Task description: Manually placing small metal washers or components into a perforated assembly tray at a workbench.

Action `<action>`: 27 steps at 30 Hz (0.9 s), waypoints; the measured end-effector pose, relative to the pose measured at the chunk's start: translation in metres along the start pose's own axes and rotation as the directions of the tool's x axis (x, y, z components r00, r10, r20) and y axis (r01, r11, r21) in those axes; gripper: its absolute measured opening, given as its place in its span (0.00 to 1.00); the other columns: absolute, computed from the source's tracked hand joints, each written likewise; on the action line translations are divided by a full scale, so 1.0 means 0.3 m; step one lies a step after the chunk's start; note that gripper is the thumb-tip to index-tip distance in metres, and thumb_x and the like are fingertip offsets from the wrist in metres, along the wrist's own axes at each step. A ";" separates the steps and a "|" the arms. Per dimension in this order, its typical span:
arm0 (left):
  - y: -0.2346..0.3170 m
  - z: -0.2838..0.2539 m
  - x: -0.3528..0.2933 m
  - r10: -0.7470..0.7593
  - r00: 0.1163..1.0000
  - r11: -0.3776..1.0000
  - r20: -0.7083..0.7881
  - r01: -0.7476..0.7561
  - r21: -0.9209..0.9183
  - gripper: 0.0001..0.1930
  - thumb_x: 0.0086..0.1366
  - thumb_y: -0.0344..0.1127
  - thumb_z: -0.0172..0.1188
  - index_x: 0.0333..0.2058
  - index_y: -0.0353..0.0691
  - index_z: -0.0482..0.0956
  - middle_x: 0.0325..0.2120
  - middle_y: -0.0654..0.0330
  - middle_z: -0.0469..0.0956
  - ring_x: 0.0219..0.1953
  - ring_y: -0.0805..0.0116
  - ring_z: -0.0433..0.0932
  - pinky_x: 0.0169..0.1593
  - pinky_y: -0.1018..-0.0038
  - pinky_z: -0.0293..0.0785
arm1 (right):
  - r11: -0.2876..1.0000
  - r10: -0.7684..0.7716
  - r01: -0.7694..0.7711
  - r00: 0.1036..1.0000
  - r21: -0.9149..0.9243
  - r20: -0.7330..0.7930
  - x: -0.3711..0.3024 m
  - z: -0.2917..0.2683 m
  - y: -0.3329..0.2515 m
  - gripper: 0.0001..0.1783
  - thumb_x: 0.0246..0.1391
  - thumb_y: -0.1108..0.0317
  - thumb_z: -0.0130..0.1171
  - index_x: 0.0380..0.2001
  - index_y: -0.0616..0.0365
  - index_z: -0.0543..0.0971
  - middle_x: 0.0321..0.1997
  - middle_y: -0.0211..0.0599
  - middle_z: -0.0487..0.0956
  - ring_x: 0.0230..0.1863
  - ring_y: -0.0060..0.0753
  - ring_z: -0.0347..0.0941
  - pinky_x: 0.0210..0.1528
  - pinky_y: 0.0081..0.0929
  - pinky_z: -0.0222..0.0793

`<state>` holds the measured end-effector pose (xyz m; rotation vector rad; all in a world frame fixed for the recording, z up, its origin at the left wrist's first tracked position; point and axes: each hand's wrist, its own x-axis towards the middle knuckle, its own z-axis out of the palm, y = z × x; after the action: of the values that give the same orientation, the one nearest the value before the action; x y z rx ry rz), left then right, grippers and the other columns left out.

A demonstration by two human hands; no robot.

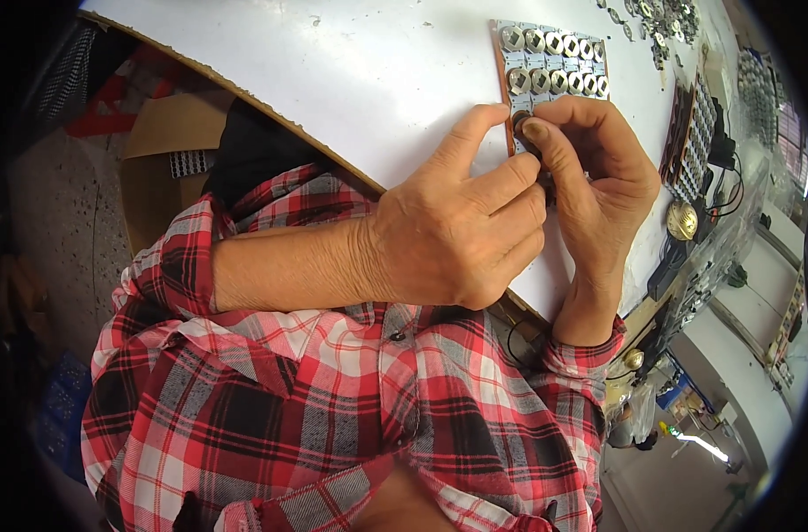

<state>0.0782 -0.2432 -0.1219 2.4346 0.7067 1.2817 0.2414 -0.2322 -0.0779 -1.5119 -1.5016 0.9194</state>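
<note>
A panel of small circuit boards (510,61) lies on the white table, carrying rows of round silvery metal clips (540,81) with dark diamond-shaped centres. At the panel's near left part, my right hand (604,168) pinches a small dark round piece (521,119) between thumb and fingers. My left hand (462,226) is beside it, its index fingertip at the panel's left edge and its other fingers curled toward the right thumb. Something dark shows beneath the left fingers, but I cannot make it out. Both hands cover the near rows of the panel.
Loose metal clips (666,22) lie heaped at the far right of the white table (360,71). More panels (695,142) stand stacked to the right, near black cables and a gold-coloured round object (682,220). A cardboard box (169,129) sits below the table's left edge.
</note>
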 end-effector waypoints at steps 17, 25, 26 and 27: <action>-0.009 -0.027 0.031 0.025 0.998 1.000 0.049 -0.024 -0.018 0.08 0.49 0.29 0.67 0.26 0.30 0.81 0.33 0.52 0.81 0.44 0.54 0.82 0.57 0.39 0.74 | 0.987 -0.109 0.127 0.980 -0.102 0.168 0.043 -0.052 0.025 0.06 0.54 0.81 0.66 0.36 0.64 0.85 0.30 0.29 0.81 0.32 0.16 0.75 0.33 0.16 0.69; 0.003 -0.056 0.058 0.053 0.994 0.998 0.099 -0.054 0.012 0.07 0.50 0.27 0.65 0.29 0.31 0.81 0.34 0.52 0.81 0.44 0.54 0.81 0.59 0.39 0.72 | 0.945 -0.213 0.223 0.975 -0.239 0.067 0.028 -0.022 0.009 0.07 0.51 0.81 0.65 0.34 0.63 0.84 0.29 0.35 0.80 0.28 0.25 0.77 0.30 0.23 0.70; 0.010 -0.070 0.068 0.037 0.991 0.999 0.130 -0.038 0.000 0.08 0.51 0.26 0.68 0.31 0.31 0.81 0.35 0.53 0.81 0.44 0.53 0.81 0.60 0.39 0.71 | 0.936 -0.234 0.243 0.970 -0.257 0.063 0.029 -0.023 0.003 0.06 0.51 0.81 0.65 0.34 0.63 0.83 0.29 0.36 0.80 0.28 0.25 0.77 0.30 0.24 0.71; 0.010 -0.072 0.071 0.023 0.989 1.000 0.144 -0.024 0.004 0.09 0.51 0.26 0.68 0.32 0.32 0.82 0.35 0.54 0.81 0.44 0.54 0.81 0.61 0.40 0.70 | 0.943 -0.221 0.233 0.972 -0.236 0.077 0.032 -0.027 0.008 0.07 0.51 0.81 0.65 0.35 0.62 0.82 0.29 0.35 0.79 0.27 0.25 0.77 0.30 0.23 0.71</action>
<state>0.0713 -0.2333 -0.0937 2.5166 0.6451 1.0990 0.2500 -0.2230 -0.0765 -1.4534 -1.8362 0.6582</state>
